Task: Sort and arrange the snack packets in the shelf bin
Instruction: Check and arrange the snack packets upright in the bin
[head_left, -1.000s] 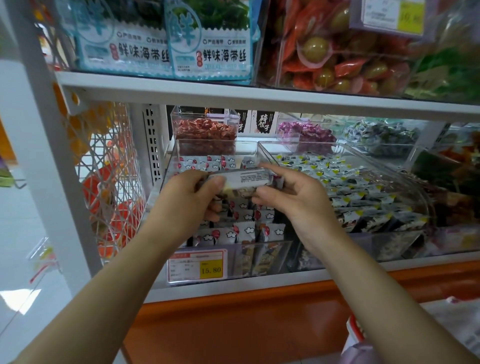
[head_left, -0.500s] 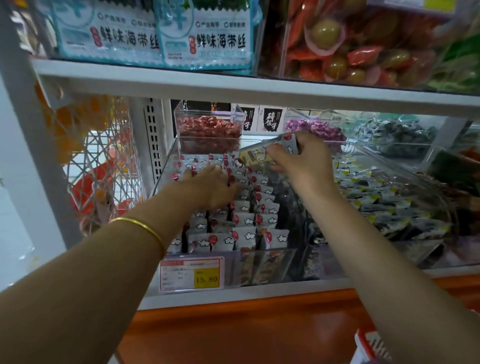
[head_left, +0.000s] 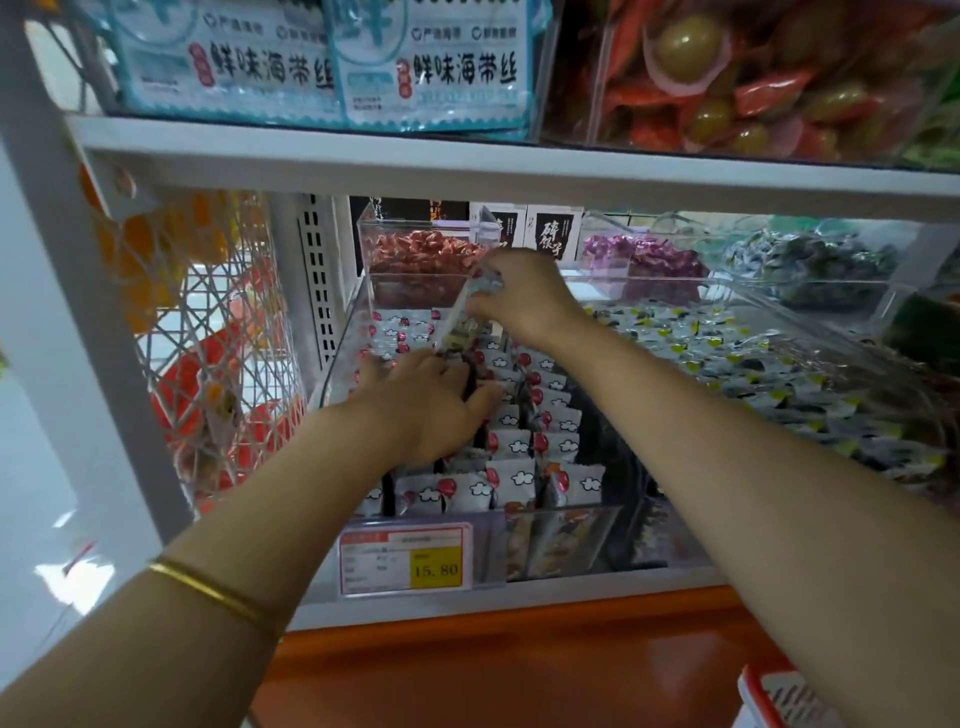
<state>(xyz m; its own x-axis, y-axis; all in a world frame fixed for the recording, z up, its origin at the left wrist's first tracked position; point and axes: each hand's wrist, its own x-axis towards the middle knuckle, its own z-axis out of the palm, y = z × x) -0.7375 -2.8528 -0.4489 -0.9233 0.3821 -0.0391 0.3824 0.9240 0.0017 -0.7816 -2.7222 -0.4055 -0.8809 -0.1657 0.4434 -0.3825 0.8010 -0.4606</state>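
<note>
Clear plastic shelf bin (head_left: 571, 543) holds white cloud-print snack packets (head_left: 511, 447); left hand (head_left: 426, 410) presses flat, fingers straight, on near rows; right hand (head_left: 524, 296) pinches tilted packet (head_left: 460, 325) at far end.

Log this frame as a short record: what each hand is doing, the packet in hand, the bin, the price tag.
left hand: fingers extended, resting on the rows of white packets, gripping nothing
right hand: pinches one packet by its upper end
held packet: tilted, over the back part of the bin, lower end close to the left hand's fingers
bin: clear plastic, packets standing in rows front to back
price tag: on the bin front, reads 15.80
bracelet: gold, on left wrist
</note>
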